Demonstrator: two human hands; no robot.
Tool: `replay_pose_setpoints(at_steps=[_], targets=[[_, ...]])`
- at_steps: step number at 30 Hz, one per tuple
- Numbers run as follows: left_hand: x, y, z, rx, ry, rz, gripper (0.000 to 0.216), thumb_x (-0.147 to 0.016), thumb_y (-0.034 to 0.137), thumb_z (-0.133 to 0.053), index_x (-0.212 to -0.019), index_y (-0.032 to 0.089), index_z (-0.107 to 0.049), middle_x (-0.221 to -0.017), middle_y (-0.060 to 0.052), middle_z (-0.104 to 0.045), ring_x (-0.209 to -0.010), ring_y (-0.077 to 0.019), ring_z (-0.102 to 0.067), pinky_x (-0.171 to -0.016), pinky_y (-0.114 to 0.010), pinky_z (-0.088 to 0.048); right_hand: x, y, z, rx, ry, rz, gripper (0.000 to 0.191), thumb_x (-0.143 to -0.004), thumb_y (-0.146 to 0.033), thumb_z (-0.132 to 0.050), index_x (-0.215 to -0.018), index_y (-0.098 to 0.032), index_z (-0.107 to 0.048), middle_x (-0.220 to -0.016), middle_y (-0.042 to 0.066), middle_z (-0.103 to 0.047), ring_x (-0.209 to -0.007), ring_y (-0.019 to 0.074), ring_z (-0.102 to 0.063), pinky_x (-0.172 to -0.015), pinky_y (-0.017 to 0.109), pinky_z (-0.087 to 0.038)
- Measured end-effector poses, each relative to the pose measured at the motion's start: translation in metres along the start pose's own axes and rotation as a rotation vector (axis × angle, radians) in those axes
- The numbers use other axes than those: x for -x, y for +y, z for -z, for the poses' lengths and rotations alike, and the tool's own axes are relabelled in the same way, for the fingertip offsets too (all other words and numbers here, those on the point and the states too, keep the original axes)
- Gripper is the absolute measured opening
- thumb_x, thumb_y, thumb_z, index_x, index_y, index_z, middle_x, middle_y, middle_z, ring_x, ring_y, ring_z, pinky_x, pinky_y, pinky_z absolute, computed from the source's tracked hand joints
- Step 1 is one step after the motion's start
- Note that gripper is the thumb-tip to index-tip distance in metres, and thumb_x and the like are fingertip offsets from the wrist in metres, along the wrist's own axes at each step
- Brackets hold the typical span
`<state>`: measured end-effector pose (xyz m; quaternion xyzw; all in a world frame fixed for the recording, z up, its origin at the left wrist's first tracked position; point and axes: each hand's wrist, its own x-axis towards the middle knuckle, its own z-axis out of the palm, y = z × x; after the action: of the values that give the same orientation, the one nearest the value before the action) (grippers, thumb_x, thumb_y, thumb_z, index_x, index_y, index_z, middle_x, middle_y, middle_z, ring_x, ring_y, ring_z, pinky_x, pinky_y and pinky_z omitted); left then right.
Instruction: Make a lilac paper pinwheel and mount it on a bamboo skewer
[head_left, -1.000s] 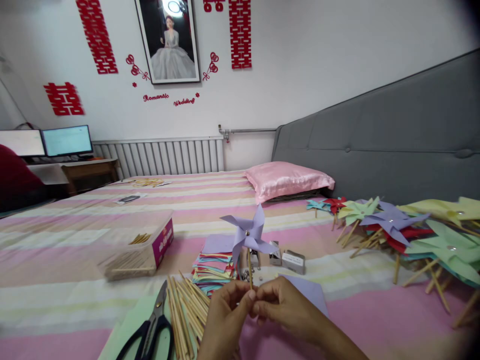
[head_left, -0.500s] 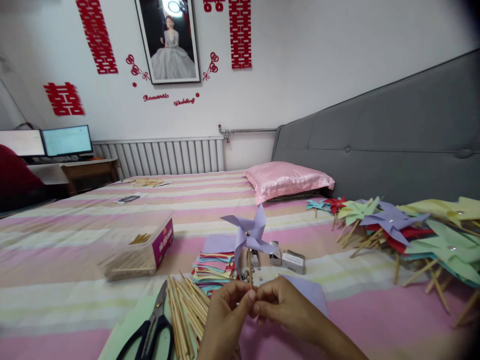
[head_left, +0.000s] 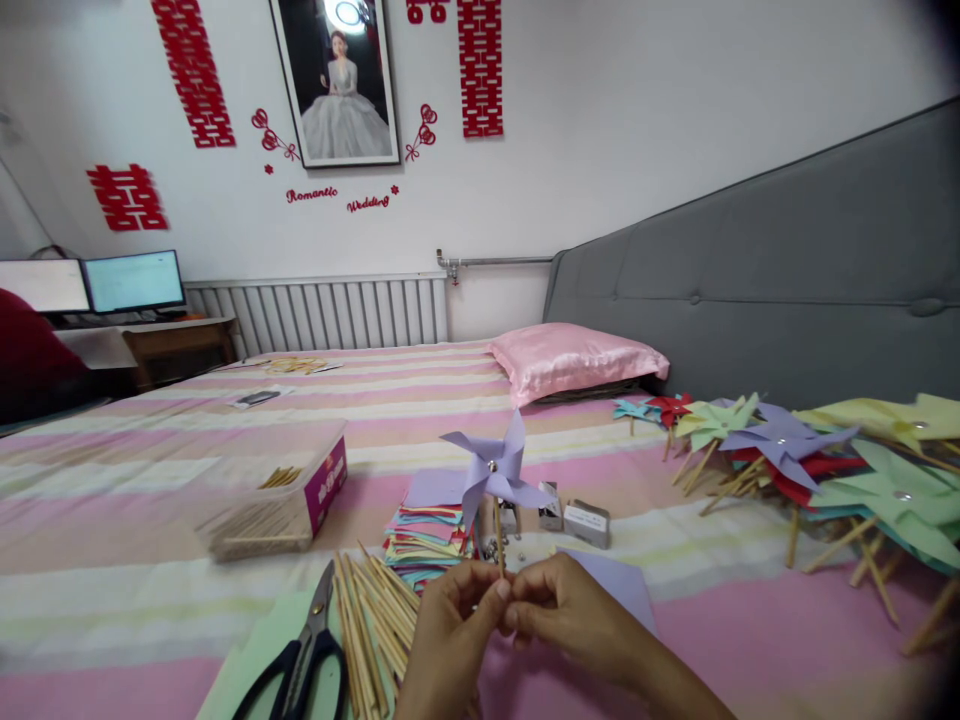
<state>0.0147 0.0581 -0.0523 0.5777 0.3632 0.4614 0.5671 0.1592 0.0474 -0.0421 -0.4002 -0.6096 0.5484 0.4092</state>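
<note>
I hold a lilac paper pinwheel (head_left: 496,470) upright on a thin wooden stick above the striped bed. My left hand (head_left: 450,640) and my right hand (head_left: 571,615) meet at the stick's lower end, both with fingers pinched closed around it. Just left of my hands lies a bundle of wooden sticks (head_left: 371,620), with black-handled scissors (head_left: 304,655) on a pale green sheet beside them. Behind the pinwheel sits a stack of coloured paper squares (head_left: 427,540). A lilac paper sheet (head_left: 615,585) lies under my right hand.
A heap of finished pinwheels (head_left: 810,465) fills the right side by the grey headboard. A clear box of sticks (head_left: 281,500) stands at left. Small metal boxes (head_left: 585,520) lie behind my hands. A pink pillow (head_left: 574,360) lies farther back; monitors (head_left: 90,285) stand far left.
</note>
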Motion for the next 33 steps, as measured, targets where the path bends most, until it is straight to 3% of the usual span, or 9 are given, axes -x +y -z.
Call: replay_pose_setpoints(at_steps=[33], targets=[[0.001, 0.0004, 0.0012, 0.02, -0.019, -0.005, 0.027, -0.07, 0.039, -0.063, -0.069, 0.012, -0.059, -0.057, -0.001, -0.058, -0.055, -0.0134, -0.054, -0.055, -0.026, -0.041, 0.0014, -0.0014, -0.0012, 0.0, -0.006, 0.003, 0.017, -0.069, -0.023, -0.06, -0.063, -0.01, -0.069, -0.054, 0.001, -0.059, -0.052, 0.0103, -0.052, -0.053, 0.021, -0.037]])
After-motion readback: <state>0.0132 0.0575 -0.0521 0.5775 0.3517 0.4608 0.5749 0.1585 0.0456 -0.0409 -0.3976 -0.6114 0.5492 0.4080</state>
